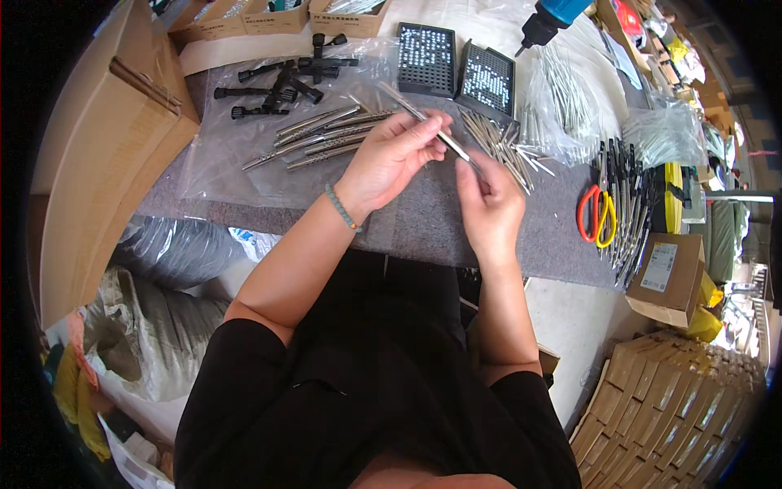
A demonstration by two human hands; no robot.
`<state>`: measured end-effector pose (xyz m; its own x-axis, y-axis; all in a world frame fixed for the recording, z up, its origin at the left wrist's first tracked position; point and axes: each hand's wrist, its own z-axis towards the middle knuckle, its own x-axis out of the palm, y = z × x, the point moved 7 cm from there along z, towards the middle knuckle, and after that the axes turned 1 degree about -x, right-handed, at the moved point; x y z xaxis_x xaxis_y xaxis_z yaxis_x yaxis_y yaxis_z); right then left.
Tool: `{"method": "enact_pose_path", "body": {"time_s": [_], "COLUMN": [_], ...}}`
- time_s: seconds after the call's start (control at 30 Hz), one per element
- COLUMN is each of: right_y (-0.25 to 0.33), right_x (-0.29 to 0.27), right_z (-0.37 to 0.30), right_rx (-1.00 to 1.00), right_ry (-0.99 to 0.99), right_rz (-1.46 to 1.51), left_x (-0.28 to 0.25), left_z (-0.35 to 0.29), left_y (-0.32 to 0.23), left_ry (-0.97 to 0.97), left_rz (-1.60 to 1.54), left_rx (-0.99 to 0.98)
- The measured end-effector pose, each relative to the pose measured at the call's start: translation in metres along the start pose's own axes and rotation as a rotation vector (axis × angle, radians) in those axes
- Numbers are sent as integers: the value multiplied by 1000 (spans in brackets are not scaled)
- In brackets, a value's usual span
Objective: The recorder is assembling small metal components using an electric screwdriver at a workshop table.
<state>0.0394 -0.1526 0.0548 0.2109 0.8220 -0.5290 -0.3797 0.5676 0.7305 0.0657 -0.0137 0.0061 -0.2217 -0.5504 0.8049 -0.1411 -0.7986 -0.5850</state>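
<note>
A slim silver metal rod (450,144) slants across the space between my hands, above the worktable. My left hand (383,159), wearing a bead bracelet, is closed around its middle with thumb and fingers. At the lower right end, my right hand (495,208) pinches the rod; its fingertips are partly hidden and slightly blurred. Beneath and left of my left hand lie several perforated metal tubes (326,140) on clear plastic sheeting. A heap of thin pointed metal rods (498,147) lies just beyond my right hand.
Black plastic handles (285,85) lie at the far left. Two black trays (426,61) of small metal parts stand at the back, beside a hanging blue power screwdriver (550,23). Scissors (597,216) and dark-tipped metal shafts (631,204) lie right. A cardboard box (106,163) borders the left.
</note>
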Motion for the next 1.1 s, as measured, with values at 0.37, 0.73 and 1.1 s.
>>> {"method": "enact_pose_path", "body": {"time_s": [0.37,0.73,1.1], "right_y": [-22,7,-10], "right_x": [-12,-10,9], "right_z": [-14,-16,-12], "right_rx": [-115,-188,118], "right_ry": [181,142,303], "right_rz": [-134,-559,185], "left_x": [1,0,19], "left_z": [-3,-4,-8], "left_y": [7,15,16], "left_ry": [-90,-87,26], "left_rz": [353,162,540], "left_rx": [-45,-189,-138]}}
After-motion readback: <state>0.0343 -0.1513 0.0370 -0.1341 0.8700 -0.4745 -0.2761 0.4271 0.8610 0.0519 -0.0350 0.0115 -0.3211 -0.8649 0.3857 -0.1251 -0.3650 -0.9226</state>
